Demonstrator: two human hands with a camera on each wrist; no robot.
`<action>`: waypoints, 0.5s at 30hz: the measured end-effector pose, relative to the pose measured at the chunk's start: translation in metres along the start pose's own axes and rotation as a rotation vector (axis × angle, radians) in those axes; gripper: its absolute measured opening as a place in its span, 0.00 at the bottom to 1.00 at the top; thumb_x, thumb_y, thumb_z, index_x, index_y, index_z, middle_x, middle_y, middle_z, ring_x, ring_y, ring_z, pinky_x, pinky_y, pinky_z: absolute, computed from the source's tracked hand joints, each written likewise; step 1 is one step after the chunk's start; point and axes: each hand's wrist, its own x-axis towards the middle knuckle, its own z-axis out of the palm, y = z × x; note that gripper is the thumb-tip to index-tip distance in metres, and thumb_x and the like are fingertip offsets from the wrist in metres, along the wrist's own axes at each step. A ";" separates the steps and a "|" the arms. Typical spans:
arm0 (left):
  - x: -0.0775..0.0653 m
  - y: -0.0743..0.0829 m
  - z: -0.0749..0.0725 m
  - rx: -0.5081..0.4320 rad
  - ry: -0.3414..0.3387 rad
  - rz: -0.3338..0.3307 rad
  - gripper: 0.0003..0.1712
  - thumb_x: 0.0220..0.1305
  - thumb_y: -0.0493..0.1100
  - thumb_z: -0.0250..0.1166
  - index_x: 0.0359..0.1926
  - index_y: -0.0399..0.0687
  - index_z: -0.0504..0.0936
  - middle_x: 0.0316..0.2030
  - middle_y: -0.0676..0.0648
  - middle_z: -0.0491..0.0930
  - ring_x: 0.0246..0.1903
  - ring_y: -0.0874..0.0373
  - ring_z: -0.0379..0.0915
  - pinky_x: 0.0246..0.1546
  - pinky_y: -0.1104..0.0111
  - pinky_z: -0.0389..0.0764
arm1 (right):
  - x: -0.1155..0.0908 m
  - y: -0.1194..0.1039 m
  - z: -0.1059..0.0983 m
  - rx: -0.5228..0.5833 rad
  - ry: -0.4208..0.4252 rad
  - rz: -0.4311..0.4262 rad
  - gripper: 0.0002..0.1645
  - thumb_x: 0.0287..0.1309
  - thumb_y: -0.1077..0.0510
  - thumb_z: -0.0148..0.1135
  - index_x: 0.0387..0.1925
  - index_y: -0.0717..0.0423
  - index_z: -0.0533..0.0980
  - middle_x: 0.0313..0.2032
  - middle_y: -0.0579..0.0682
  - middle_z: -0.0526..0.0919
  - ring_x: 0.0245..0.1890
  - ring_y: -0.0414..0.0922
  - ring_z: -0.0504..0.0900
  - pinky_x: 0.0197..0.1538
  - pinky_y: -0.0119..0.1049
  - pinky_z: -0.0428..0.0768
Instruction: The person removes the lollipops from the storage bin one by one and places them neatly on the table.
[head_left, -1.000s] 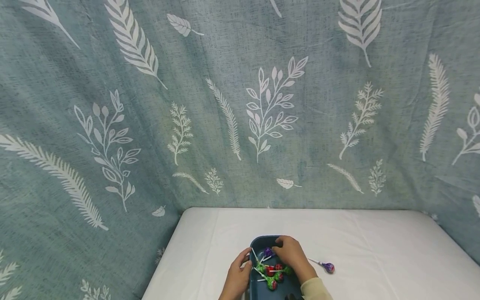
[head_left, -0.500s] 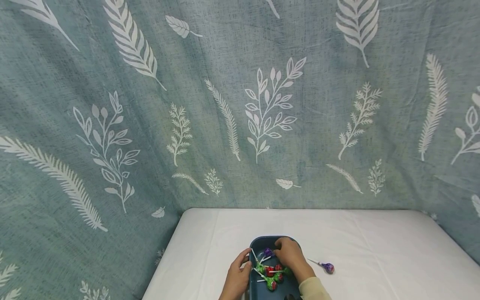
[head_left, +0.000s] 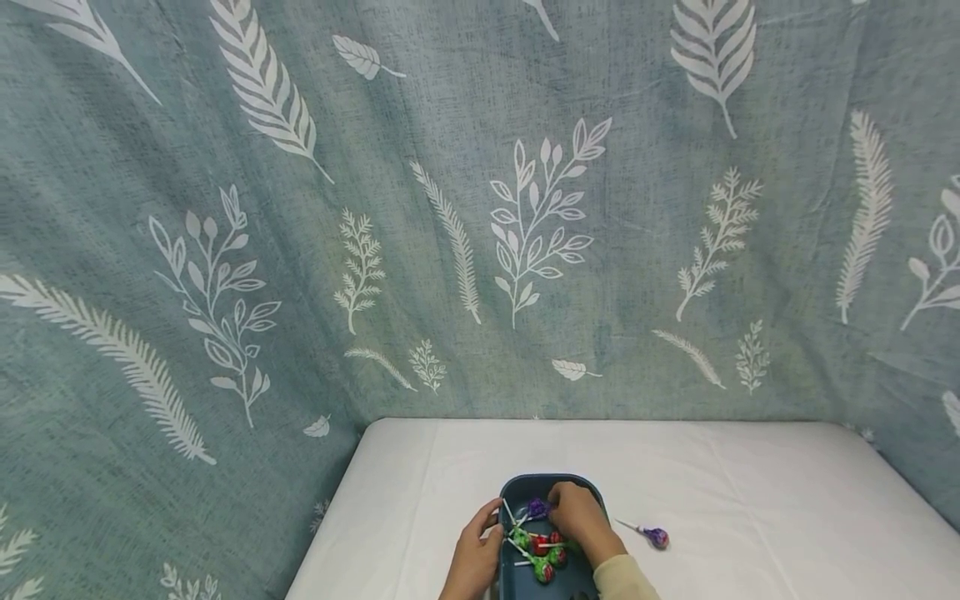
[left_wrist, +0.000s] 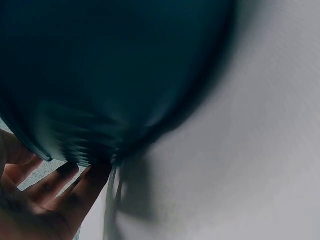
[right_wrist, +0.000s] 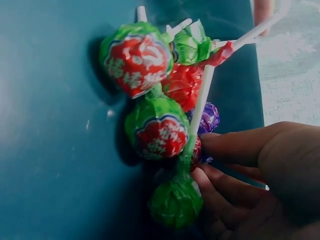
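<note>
A dark blue plastic tray (head_left: 542, 589) at the table's near edge holds several wrapped lollipops. My left hand (head_left: 478, 550) holds its left side; in the left wrist view fingers (left_wrist: 92, 185) touch the tray wall (left_wrist: 115, 55). Inside the tray, my right hand (head_left: 583, 515) has thumb and fingers at a purple lollipop (head_left: 537, 508) near the far end, seemingly pinching it. The right wrist view shows purple wrapper (right_wrist: 209, 117) by the thumb (right_wrist: 235, 145), partly hidden. Green-and-red lollipops (right_wrist: 156, 129) and a red one (right_wrist: 184, 86) lie beside it.
Outside the tray, to the right, one purple lollipop (head_left: 657, 537) lies on the white table cover (head_left: 750, 483). A blue-green curtain (head_left: 450, 250) with white leaf prints hangs behind and to the sides of the table.
My right hand has moved slightly nearer inside the tray, its fingertips drawing closer together at the purple lollipop. My left hand stays at the tray's side.
</note>
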 end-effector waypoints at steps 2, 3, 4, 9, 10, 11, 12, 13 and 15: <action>0.000 0.000 0.000 0.002 -0.001 -0.002 0.25 0.71 0.33 0.56 0.68 0.36 0.72 0.54 0.32 0.80 0.45 0.42 0.83 0.41 0.56 0.84 | 0.000 0.002 0.002 0.000 -0.004 -0.001 0.11 0.48 0.68 0.69 0.37 0.64 0.82 0.35 0.57 0.85 0.35 0.52 0.82 0.45 0.54 0.81; 0.000 0.000 0.000 0.006 -0.001 -0.003 0.25 0.71 0.33 0.56 0.68 0.36 0.72 0.54 0.32 0.79 0.46 0.41 0.83 0.42 0.55 0.84 | -0.001 0.003 0.003 0.001 -0.002 -0.004 0.10 0.48 0.68 0.69 0.36 0.63 0.82 0.34 0.56 0.85 0.33 0.50 0.81 0.44 0.53 0.81; 0.000 0.000 0.000 0.013 -0.002 0.001 0.25 0.71 0.33 0.56 0.68 0.36 0.72 0.55 0.32 0.80 0.46 0.41 0.83 0.42 0.55 0.84 | -0.001 0.003 0.004 0.003 -0.005 -0.006 0.10 0.48 0.68 0.69 0.35 0.62 0.82 0.33 0.54 0.84 0.31 0.49 0.80 0.42 0.52 0.81; 0.000 0.000 0.000 0.017 -0.007 0.006 0.25 0.71 0.33 0.56 0.68 0.35 0.72 0.54 0.32 0.80 0.46 0.41 0.83 0.42 0.55 0.84 | -0.003 0.002 0.002 0.005 -0.002 -0.019 0.08 0.47 0.67 0.70 0.32 0.59 0.81 0.30 0.50 0.83 0.28 0.45 0.77 0.39 0.49 0.81; 0.000 0.000 0.001 0.015 -0.007 0.007 0.25 0.71 0.33 0.56 0.68 0.35 0.72 0.54 0.32 0.80 0.45 0.41 0.83 0.42 0.55 0.84 | -0.003 0.001 0.001 0.007 -0.002 -0.022 0.08 0.47 0.67 0.69 0.32 0.59 0.81 0.30 0.50 0.82 0.28 0.45 0.77 0.38 0.49 0.81; 0.000 0.000 0.000 0.014 -0.007 0.002 0.25 0.71 0.33 0.56 0.68 0.36 0.72 0.54 0.32 0.80 0.46 0.41 0.83 0.42 0.55 0.84 | -0.003 0.001 0.000 0.010 0.001 -0.026 0.08 0.46 0.67 0.70 0.32 0.59 0.81 0.30 0.50 0.83 0.28 0.45 0.77 0.38 0.49 0.81; 0.000 0.000 0.000 0.013 -0.007 0.002 0.25 0.71 0.33 0.56 0.68 0.35 0.72 0.54 0.32 0.80 0.46 0.42 0.83 0.42 0.55 0.84 | -0.004 0.000 -0.002 0.014 0.003 -0.029 0.08 0.46 0.67 0.69 0.32 0.59 0.81 0.30 0.51 0.83 0.29 0.45 0.78 0.38 0.48 0.81; 0.000 0.000 0.000 0.016 -0.007 0.001 0.25 0.71 0.34 0.56 0.68 0.36 0.72 0.54 0.33 0.80 0.45 0.42 0.83 0.42 0.55 0.84 | -0.004 0.000 -0.003 0.021 0.004 -0.031 0.08 0.46 0.67 0.69 0.32 0.59 0.81 0.30 0.51 0.83 0.29 0.45 0.78 0.38 0.48 0.81; 0.001 0.000 0.000 0.017 -0.007 0.000 0.25 0.71 0.34 0.56 0.68 0.36 0.72 0.54 0.33 0.80 0.46 0.42 0.83 0.42 0.55 0.84 | -0.004 -0.001 -0.005 0.030 0.009 -0.032 0.09 0.46 0.67 0.69 0.33 0.60 0.81 0.31 0.51 0.83 0.29 0.45 0.78 0.39 0.48 0.81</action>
